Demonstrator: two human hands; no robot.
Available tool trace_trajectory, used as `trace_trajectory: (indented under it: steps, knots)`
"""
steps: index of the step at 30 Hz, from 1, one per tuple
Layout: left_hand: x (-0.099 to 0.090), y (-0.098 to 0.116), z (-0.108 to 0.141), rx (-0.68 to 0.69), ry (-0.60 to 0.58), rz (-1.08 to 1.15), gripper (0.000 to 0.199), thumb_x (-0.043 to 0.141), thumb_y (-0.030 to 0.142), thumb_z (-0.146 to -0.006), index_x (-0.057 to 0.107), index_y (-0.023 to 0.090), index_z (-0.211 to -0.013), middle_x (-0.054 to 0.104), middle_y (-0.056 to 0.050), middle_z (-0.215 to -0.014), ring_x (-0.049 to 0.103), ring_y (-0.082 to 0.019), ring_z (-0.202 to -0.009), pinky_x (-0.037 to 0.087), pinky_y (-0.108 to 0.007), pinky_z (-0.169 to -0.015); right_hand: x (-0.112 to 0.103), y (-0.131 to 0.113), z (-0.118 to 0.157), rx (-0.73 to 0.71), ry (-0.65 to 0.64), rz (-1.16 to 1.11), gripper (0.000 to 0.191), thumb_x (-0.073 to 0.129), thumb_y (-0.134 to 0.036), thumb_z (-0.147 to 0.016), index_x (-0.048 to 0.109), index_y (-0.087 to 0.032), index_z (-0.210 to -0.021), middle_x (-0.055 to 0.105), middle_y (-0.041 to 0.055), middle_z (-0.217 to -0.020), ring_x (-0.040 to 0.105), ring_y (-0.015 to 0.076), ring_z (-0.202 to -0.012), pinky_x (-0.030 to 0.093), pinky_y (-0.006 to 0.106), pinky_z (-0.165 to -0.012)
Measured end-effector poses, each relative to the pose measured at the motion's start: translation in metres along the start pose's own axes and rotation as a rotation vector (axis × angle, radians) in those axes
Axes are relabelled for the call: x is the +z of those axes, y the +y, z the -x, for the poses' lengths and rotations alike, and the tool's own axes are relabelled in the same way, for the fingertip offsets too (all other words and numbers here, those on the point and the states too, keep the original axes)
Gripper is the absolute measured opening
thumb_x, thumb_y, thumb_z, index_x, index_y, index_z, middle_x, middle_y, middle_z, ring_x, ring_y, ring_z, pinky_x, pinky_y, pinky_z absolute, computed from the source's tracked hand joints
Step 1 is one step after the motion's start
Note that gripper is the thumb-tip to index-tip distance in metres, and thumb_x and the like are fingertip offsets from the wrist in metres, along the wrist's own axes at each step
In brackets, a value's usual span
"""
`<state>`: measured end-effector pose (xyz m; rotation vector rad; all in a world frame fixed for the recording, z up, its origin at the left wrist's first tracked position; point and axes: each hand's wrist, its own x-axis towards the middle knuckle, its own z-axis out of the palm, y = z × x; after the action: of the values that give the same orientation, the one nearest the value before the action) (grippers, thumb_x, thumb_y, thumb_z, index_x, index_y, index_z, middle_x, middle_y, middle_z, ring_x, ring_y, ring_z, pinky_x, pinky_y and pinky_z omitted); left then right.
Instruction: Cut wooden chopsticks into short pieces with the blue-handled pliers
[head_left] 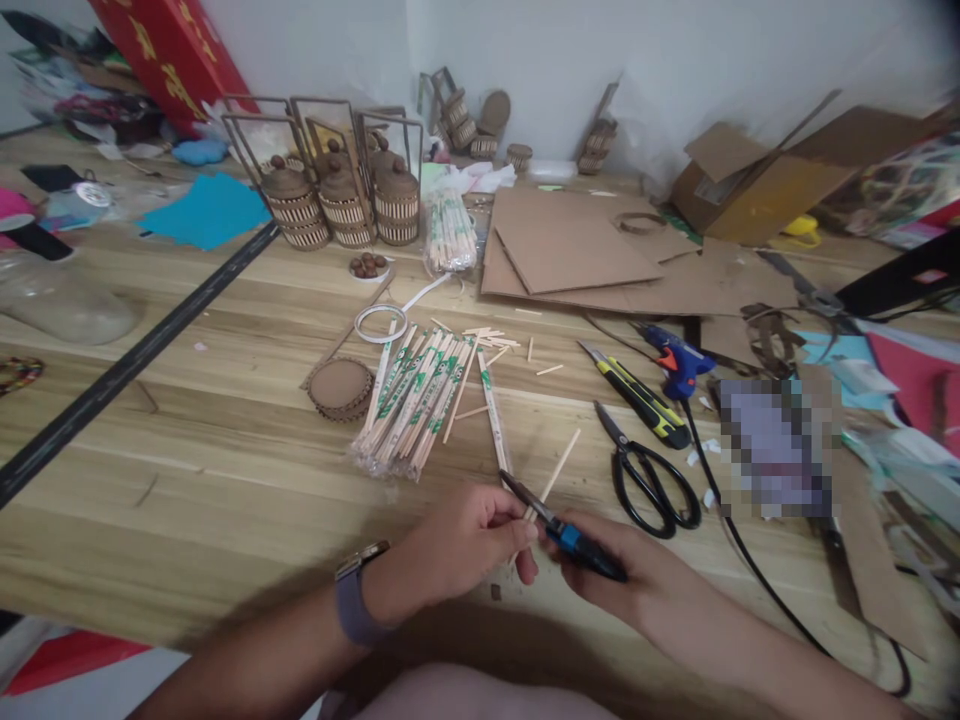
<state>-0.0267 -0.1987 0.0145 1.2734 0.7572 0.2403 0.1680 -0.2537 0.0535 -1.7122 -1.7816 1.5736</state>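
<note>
My left hand (491, 535), with a watch on its wrist, pinches a thin wooden chopstick (562, 462) that points up and to the right. In my right hand (600, 575) are hand cutters (577, 545) with black-and-blue handles. Their dark blades lie across the chopstick close to my left fingertips; whether they touch it I cannot tell. Just beyond, a single wrapped chopstick pair (493, 415) lies on the table. Left of it is a pile of paper-wrapped chopsticks (420, 395), with short cut sticks (491, 338) behind.
Black scissors (652, 490), a yellow-black utility knife (637, 395) and a blue glue gun (675, 360) with its cable lie right. Cardboard sheets (577, 245) lie behind. Small lidded baskets (296, 205) stand back left, near a dish of brown beads (367, 266). Round cardboard discs (340, 388) sit left.
</note>
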Motion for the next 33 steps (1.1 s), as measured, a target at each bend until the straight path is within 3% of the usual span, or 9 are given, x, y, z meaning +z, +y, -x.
trace_trajectory:
  steps: [5,11,20,27,33]
  knots:
    - [0.002,0.007,0.003,0.038,-0.01,-0.008,0.036,0.046,0.043,-0.091,0.065,0.013,-0.087,0.068,-0.004,-0.07,0.055,-0.014,-0.062,0.043,-0.026,-0.068,-0.009,-0.006,0.003,0.024,-0.068,-0.146,0.022,0.052,-0.027,-0.075,0.062,-0.021,-0.093,0.06,0.0022,-0.089,0.053,0.0202,-0.085,0.044,0.032,-0.076]
    - [0.002,0.008,0.003,0.035,-0.045,0.039,0.041,0.042,0.049,-0.091,0.063,0.013,-0.089,0.063,-0.003,-0.068,0.055,-0.014,-0.061,0.044,-0.028,-0.068,-0.008,-0.004,0.003,0.131,-0.107,-0.334,0.032,0.055,-0.027,-0.07,0.062,-0.02,-0.101,0.059,0.0019,-0.087,0.053,0.0183,-0.083,0.042,0.028,-0.069]
    - [0.003,0.002,0.002,0.038,-0.065,0.045,0.041,0.042,0.049,-0.092,0.062,0.014,-0.086,0.06,-0.001,-0.063,0.054,-0.013,-0.059,0.041,-0.025,-0.062,-0.008,-0.009,0.003,0.092,-0.045,-0.132,0.026,0.052,-0.028,-0.07,0.062,-0.019,-0.092,0.061,0.0041,-0.086,0.053,0.0221,-0.082,0.044,0.034,-0.073]
    - [0.003,-0.002,0.003,0.04,-0.039,0.017,0.034,0.044,0.044,-0.092,0.06,0.015,-0.085,0.06,0.0,-0.063,0.054,-0.012,-0.059,0.04,-0.023,-0.061,0.001,-0.008,0.002,0.032,0.014,0.003,0.021,0.048,-0.019,-0.072,0.06,-0.019,-0.089,0.061,0.0035,-0.083,0.053,0.0206,-0.078,0.043,0.033,-0.073]
    - [0.005,0.001,0.003,0.032,-0.034,0.054,0.034,0.045,0.048,-0.092,0.056,0.017,-0.085,0.057,0.002,-0.063,0.056,-0.013,-0.062,0.041,-0.025,-0.065,0.003,-0.005,0.001,-0.035,0.035,-0.017,0.017,0.049,-0.024,-0.082,0.06,-0.019,-0.095,0.066,0.0058,-0.092,0.059,0.0236,-0.09,0.046,0.038,-0.085]
